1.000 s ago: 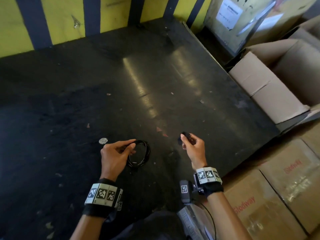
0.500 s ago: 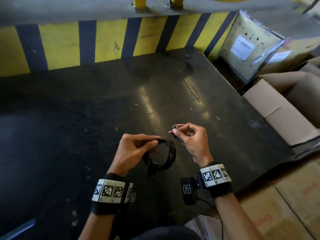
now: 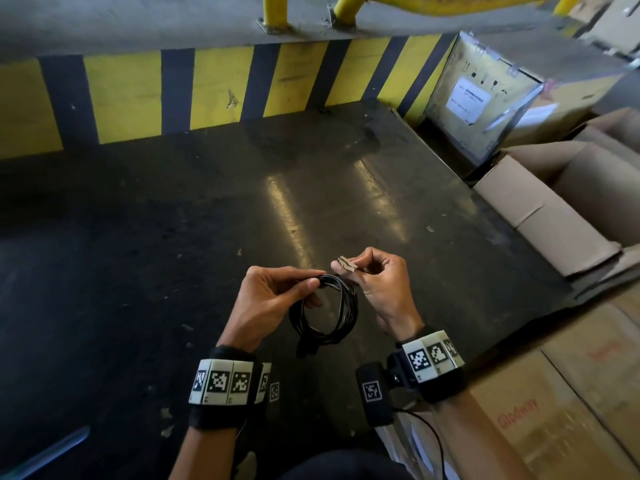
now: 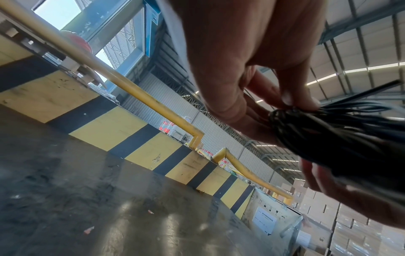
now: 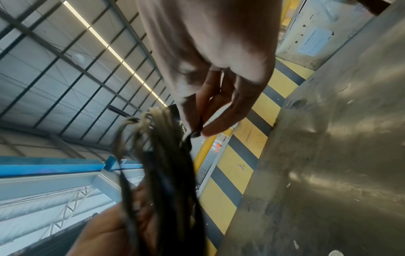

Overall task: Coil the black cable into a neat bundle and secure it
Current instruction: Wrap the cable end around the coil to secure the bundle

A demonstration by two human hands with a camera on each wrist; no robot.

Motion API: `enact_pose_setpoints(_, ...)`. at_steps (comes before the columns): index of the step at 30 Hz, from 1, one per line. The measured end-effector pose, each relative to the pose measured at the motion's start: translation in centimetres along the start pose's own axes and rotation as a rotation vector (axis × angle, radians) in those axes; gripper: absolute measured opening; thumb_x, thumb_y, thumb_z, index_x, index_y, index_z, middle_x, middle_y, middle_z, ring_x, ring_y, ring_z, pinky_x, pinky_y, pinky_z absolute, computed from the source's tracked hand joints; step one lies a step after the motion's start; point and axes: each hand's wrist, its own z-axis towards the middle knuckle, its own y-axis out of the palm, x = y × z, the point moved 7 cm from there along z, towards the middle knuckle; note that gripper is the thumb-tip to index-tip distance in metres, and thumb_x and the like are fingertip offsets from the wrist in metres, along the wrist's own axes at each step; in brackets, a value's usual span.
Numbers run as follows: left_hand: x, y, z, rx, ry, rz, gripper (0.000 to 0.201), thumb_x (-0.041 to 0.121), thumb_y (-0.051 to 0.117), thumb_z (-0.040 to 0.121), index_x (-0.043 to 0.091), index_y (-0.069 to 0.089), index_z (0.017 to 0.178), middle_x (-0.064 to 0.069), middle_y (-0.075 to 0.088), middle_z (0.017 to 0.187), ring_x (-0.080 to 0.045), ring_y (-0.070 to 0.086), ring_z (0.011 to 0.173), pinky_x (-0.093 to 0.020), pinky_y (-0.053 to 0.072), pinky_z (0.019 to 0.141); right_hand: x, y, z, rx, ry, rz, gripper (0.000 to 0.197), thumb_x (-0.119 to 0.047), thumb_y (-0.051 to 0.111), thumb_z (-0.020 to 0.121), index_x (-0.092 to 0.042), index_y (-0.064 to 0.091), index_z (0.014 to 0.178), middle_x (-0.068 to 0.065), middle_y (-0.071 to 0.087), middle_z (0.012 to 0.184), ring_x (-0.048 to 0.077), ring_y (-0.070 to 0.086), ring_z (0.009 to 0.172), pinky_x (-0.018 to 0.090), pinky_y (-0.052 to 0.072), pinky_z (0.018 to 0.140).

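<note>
My left hand [image 3: 268, 299] pinches the top of the coiled black cable [image 3: 325, 311], held above the dark glossy surface [image 3: 173, 237]. Just right of the coil, my right hand [image 3: 382, 289] pinches a small flat strip [image 3: 344, 264]; both grips narrow.

The head camera looks forward and steeply down from above onto both hands, the dark floor [image 3: 173, 271] and the yellow-and-black striped kerb [image 3: 221, 88] ahead. The left wrist camera sits low, very near the fingers [image 4: 295, 97], tilted up toward the yellow railing [image 4: 153, 102] and roof. The right wrist camera, equally close, is rolled sideways. All three views share the striped kerb and the coiled black cable [image 3: 332, 306].
</note>
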Motion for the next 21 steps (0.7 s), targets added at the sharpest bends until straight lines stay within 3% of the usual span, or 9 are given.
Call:
enact_pose_setpoints(5,0.2,-1.1,-0.4,0.062,0.025,0.012,0.020,0.005,0.073,0.087,0.005,0.079,0.106,-0.012,0.082,0.085,-0.026,0.079,0.077,-0.025,0.063,0.075,-1.3,0.6,-1.6,-0.102,0.090,0.080,0.023,-0.017,0.088,0.073,-0.012,0.066,0.074,0.007,0.073,0.077,0.014,0.071,0.071,0.023,0.060,0.071)
enact_pose_setpoints(9,0.6,-1.9,-0.4,0.112,0.060,0.023,0.021,0.005,0.074,0.085,0.003,0.078,0.106,-0.008,0.082,0.087,-0.024,0.079,0.076,-0.021,0.061,0.072,-2.6,1.0,-2.5,-0.140,0.082,0.140,0.027,-0.017,0.085,0.074,-0.002,0.075,0.094,0.020,0.080,0.096,0.028,0.077,0.087,0.030,0.064,0.080)
enact_pose_setpoints(11,0.6,-2.2,-0.5,0.146,0.076,0.018,0.021,0.005,0.074,0.085,0.003,0.079,0.105,-0.008,0.082,0.085,-0.023,0.079,0.074,-0.021,0.061,0.071,-3.1,1.1,-2.9,-0.136,0.034,0.110,0.024,-0.016,0.080,0.082,0.001,0.077,0.100,0.019,0.081,0.099,0.030,0.079,0.093,0.036,0.064,0.087)
enact_pose_setpoints(13,0.6,-2.3,-0.7,0.147,0.090,0.036,0.021,0.006,0.075,0.085,0.003,0.079,0.105,-0.009,0.082,0.086,-0.023,0.079,0.075,-0.022,0.062,0.072,-3.7,1.0,-3.1,-0.105,-0.046,-0.009,0.016,-0.014,0.074,0.092,-0.001,0.079,0.099,0.013,0.082,0.096,0.029,0.079,0.093,0.037,0.063,0.089)
enact_pose_setpoints(16,0.8,-2.0,-0.8,0.111,0.116,0.093,0.021,0.006,0.075,0.084,0.004,0.079,0.105,-0.008,0.080,0.089,-0.022,0.079,0.077,-0.023,0.062,0.074,-4.3,1.6,-3.0,-0.116,-0.149,-0.231,0.013,-0.019,0.074,0.093,-0.009,0.083,0.095,0.006,0.083,0.088,0.023,0.079,0.086,0.033,0.062,0.083)
enact_pose_setpoints(19,1.0,-1.7,-0.7,0.097,0.162,0.159,0.021,0.005,0.076,0.085,0.004,0.079,0.106,-0.008,0.079,0.092,-0.019,0.079,0.077,-0.026,0.063,0.075,-4.1,2.5,-2.8,-0.165,-0.132,-0.313,0.013,-0.022,0.074,0.093,-0.013,0.083,0.090,0.003,0.081,0.081,0.013,0.077,0.077,0.022,0.057,0.073)
enact_pose_setpoints(21,1.1,-1.8,-0.7,0.111,0.192,0.187,0.021,0.007,0.076,0.085,0.005,0.079,0.106,-0.007,0.079,0.093,-0.020,0.079,0.079,-0.029,0.064,0.075,-4.0,2.5,-2.6,-0.168,-0.117,-0.325,0.014,-0.023,0.073,0.094,-0.014,0.082,0.088,0.004,0.081,0.079,0.013,0.077,0.075,0.022,0.057,0.072)
